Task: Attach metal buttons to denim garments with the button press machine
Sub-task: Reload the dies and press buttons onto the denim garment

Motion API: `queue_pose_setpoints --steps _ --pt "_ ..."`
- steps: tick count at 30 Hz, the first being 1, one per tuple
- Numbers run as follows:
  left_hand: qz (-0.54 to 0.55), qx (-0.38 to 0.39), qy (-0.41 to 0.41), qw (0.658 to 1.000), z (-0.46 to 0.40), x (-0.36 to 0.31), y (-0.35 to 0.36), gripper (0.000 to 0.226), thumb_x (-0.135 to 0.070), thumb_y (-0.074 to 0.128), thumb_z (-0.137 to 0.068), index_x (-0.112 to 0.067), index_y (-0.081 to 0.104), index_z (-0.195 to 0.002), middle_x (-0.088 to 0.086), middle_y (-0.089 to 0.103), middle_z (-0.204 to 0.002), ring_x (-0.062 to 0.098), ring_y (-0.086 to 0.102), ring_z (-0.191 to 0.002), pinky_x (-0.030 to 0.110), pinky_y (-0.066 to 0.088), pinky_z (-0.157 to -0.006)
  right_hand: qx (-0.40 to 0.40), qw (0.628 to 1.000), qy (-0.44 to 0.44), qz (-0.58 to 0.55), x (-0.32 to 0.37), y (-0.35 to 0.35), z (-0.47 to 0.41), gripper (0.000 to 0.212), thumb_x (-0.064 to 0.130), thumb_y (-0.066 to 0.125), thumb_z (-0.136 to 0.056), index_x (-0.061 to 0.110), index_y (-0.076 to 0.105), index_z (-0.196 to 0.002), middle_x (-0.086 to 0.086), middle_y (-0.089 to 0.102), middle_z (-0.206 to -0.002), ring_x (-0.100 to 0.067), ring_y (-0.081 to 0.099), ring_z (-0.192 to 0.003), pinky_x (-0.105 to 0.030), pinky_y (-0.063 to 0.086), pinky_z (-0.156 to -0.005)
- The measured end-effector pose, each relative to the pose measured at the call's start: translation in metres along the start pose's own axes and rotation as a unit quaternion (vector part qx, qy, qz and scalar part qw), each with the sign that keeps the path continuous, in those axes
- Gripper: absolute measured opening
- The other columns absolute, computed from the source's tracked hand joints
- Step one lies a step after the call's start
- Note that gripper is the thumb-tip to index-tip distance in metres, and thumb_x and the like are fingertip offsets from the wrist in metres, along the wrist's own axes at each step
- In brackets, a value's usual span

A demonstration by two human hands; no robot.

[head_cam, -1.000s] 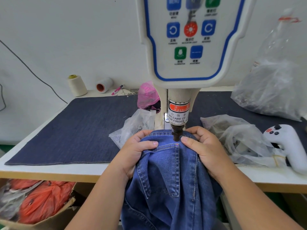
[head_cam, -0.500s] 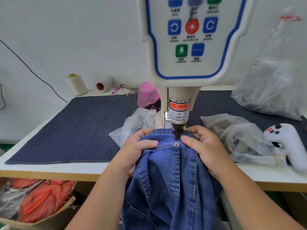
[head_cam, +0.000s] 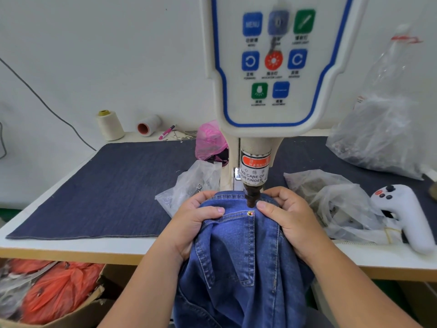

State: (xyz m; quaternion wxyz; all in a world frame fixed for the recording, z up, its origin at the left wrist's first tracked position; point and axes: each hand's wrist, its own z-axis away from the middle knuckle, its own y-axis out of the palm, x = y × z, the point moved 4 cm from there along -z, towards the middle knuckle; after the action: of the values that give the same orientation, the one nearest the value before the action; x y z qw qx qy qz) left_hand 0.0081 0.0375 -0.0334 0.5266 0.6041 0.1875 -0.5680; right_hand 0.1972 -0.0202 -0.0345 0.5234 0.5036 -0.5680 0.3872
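Observation:
A pair of blue jeans point(head_cam: 238, 261) is draped over the base of the white button press machine point(head_cam: 274, 67), hanging off the table's front edge. My left hand point(head_cam: 196, 223) grips the denim on the left of the dark press head point(head_cam: 251, 197). My right hand point(head_cam: 288, 218) grips the fabric on the right, thumb beside the head. A small metal button point(head_cam: 250, 213) shines at a pocket corner just below the press head, with a red light spot on it.
A dark denim mat point(head_cam: 106, 185) covers the table. Clear plastic bags point(head_cam: 196, 183) point(head_cam: 335, 202) lie either side of the machine, a large bag point(head_cam: 383, 129) at back right. A white controller point(head_cam: 406, 216) lies right. Thread cones point(head_cam: 110, 125) stand at back left. Orange bags point(head_cam: 56, 287) fill a box below.
The press head has lifted off the denim and a metal button now shows at the pocket corner. Both hands keep their hold in nearly the same place.

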Motion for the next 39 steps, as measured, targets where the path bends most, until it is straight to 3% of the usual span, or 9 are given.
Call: queue_pose_setpoints --steps 6,11,19,24,29,33,35,37,39 --pt "-0.015 -0.004 -0.003 1.0 0.001 0.0 0.0 0.049 0.0 0.069 -0.066 -0.005 0.064 -0.114 0.024 0.068 -0.106 0.034 0.064 -0.093 0.043 0.053 -0.087 0.002 1.0 -0.001 0.003 0.001 -0.001 0.0 0.03 0.041 0.077 -0.066 0.028 0.071 -0.093 -0.004 0.076 -0.094 -0.017 0.072 -0.084 -0.025 0.053 -0.07" --pt "-0.035 -0.016 0.014 0.999 0.008 -0.003 0.003 0.046 -0.001 0.069 -0.065 -0.007 0.066 -0.11 0.025 0.069 -0.109 0.035 0.064 -0.095 0.047 0.051 -0.092 -0.007 1.0 0.001 0.014 0.004 0.0 0.004 0.023 0.035 0.076 -0.071 0.027 0.07 -0.092 -0.004 0.076 -0.091 -0.018 0.072 -0.083 -0.03 0.053 -0.073" --pt "-0.082 0.001 0.086 0.993 0.037 -0.014 0.012 0.035 0.0 0.067 -0.064 -0.018 0.072 -0.093 0.016 0.072 -0.092 0.024 0.068 -0.076 0.031 0.057 -0.064 -0.001 1.0 -0.013 -0.014 0.022 0.005 0.019 0.02 0.022 0.077 -0.069 0.024 0.073 -0.089 -0.009 0.076 -0.089 -0.021 0.072 -0.078 -0.027 0.056 -0.067" --pt "-0.055 0.012 0.052 0.997 0.058 -0.01 0.016 0.037 0.001 0.067 -0.06 -0.017 0.072 -0.091 0.018 0.07 -0.088 0.026 0.066 -0.07 0.031 0.055 -0.061 0.005 0.999 0.01 -0.043 0.032 0.01 0.039 0.03 0.022 0.089 -0.06 0.023 0.074 -0.086 -0.009 0.076 -0.089 -0.021 0.072 -0.077 -0.028 0.056 -0.066" --pt "-0.021 0.043 -0.001 0.999 0.082 -0.003 0.022 0.041 0.004 0.068 -0.056 -0.01 0.073 -0.095 0.023 0.069 -0.09 0.029 0.068 -0.07 0.033 0.056 -0.06 0.027 0.996 0.064 -0.055 0.037 0.012 0.069 0.025 0.019 0.084 -0.063 0.022 0.073 -0.085 -0.01 0.075 -0.092 -0.023 0.071 -0.079 -0.028 0.056 -0.067" --pt "-0.011 0.094 0.016 0.995 0.108 -0.017 0.038 0.044 0.006 0.075 -0.05 -0.011 0.073 -0.09 0.022 0.069 -0.088 0.029 0.068 -0.07 0.034 0.058 -0.062 0.11 0.988 0.105 -0.041 0.042 0.017 0.103 0.052 0.048 0.089 -0.058 0.026 0.071 -0.101 -0.011 0.073 -0.108 -0.029 0.07 -0.098 -0.041 0.056 -0.085" --pt "-0.022 0.132 0.044 0.99 0.12 -0.029 0.051 0.045 0.004 0.078 -0.047 -0.015 0.073 -0.088 0.017 0.069 -0.084 0.027 0.068 -0.068 0.032 0.057 -0.062 0.202 0.969 0.13 -0.063 0.05 0.03 0.119 0.063 0.044 0.09 -0.061 0.027 0.067 -0.117 -0.011 0.069 -0.121 -0.032 0.065 -0.114 -0.05 0.049 -0.101" --pt "-0.046 0.168 0.069 0.982 0.13 -0.042 0.063 0.047 0.003 0.078 -0.048 -0.019 0.072 -0.089 0.014 0.069 -0.083 0.026 0.067 -0.07 0.033 0.057 -0.064 0.279 0.952 0.116 -0.049 0.06 0.047 0.131 0.067 0.025 0.086 -0.068 0.032 0.061 -0.129 0.001 0.067 -0.127 -0.018 0.061 -0.121 -0.029 0.051 -0.097" --pt "-0.071 0.203 0.085 0.973 0.135 -0.054 0.071 0.048 0.003 0.078 -0.052 -0.02 0.071 -0.093 0.013 0.069 -0.085 0.026 0.068 -0.072 0.033 0.058 -0.067 0.242 0.966 0.09 -0.025 0.065 0.05 0.134 0.062 0.024 0.084 -0.063 0.045 0.066 -0.119 0.011 0.071 -0.119 -0.007 0.063 -0.116 -0.013 0.049 -0.088"
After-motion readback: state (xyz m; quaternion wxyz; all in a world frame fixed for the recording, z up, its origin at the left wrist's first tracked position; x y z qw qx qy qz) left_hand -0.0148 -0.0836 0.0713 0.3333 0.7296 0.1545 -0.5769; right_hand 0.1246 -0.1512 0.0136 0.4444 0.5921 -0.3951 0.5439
